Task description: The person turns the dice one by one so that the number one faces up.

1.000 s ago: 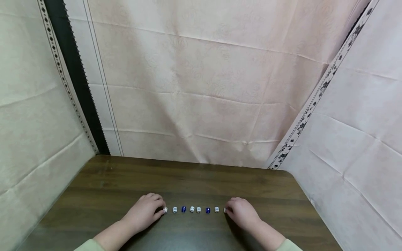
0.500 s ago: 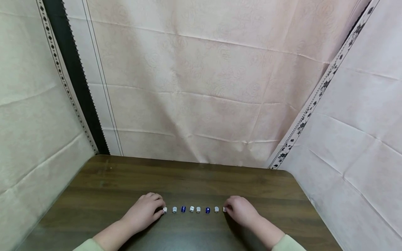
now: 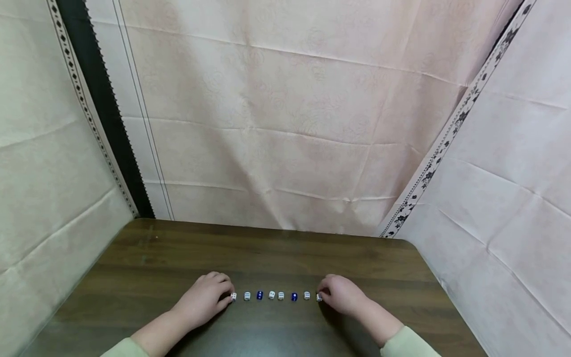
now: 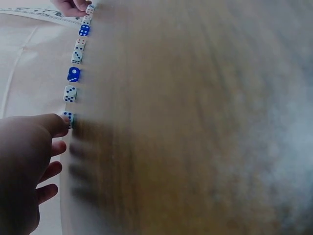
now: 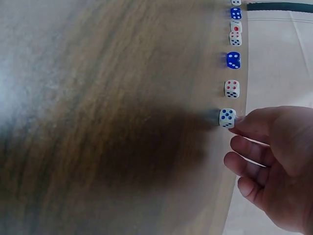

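A spaced row of small white and blue dice runs across the wooden table in the head view. At its left end my left hand [image 3: 206,298] holds a white die [image 4: 69,119] at the thumb and fingertip, the other fingers spread and bent. My right hand [image 3: 343,294] pinches the white die [image 5: 227,118] at the right end, the other fingers loosely bent below. Between the hands stand a blue die [image 3: 259,295], a second blue die [image 3: 294,297] and several white dice, among them one [image 5: 232,88] with red and blue pips beside the right-hand die.
The brown wooden table [image 3: 285,258] has rounded far corners. Pale creased cloth [image 3: 285,124] hangs behind it, with more cloth [image 3: 504,198] at the sides. A dark strip [image 3: 116,119] shows in the gap at the left.
My right hand has lifted slightly at the back and shifted a little, with more of its die and sleeve showing. The left hand and the row stay put; the head view tilts slightly.
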A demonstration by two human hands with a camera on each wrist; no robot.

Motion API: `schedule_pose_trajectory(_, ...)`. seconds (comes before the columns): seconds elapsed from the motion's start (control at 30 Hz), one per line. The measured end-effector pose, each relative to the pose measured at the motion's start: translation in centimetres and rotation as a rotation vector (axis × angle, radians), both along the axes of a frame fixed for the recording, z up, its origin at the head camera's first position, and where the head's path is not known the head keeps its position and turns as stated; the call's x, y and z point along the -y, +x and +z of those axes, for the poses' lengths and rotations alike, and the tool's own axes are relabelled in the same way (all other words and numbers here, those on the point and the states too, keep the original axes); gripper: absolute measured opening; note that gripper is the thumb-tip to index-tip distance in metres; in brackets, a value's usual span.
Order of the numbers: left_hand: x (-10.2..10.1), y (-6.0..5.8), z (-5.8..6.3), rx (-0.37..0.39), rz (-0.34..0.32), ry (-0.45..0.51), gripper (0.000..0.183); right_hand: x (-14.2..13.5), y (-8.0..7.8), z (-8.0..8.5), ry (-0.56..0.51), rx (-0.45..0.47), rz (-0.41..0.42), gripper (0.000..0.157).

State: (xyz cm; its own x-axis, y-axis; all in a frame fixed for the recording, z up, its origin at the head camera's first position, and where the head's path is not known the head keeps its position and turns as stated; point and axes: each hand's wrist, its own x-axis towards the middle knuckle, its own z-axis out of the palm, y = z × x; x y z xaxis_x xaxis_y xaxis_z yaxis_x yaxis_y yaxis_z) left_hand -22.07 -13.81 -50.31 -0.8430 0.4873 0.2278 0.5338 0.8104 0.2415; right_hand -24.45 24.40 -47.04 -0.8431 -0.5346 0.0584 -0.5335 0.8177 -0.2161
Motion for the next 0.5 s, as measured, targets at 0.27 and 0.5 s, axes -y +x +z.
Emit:
schedule_pose_trajectory(0.27,0.04,0.07,-0.2,-0.015,-0.005,0.016,0.004,-0.72,0.74,-0.2,-0.052,-0.014,-0.005,0.003)
schedule_pose_trajectory(0.5,0.02,-0.07,-0.4,-0.019,-0.003,0.013,0.004,-0.98,1.01,-0.72,-0.048,-0.15,0.038,0.004)
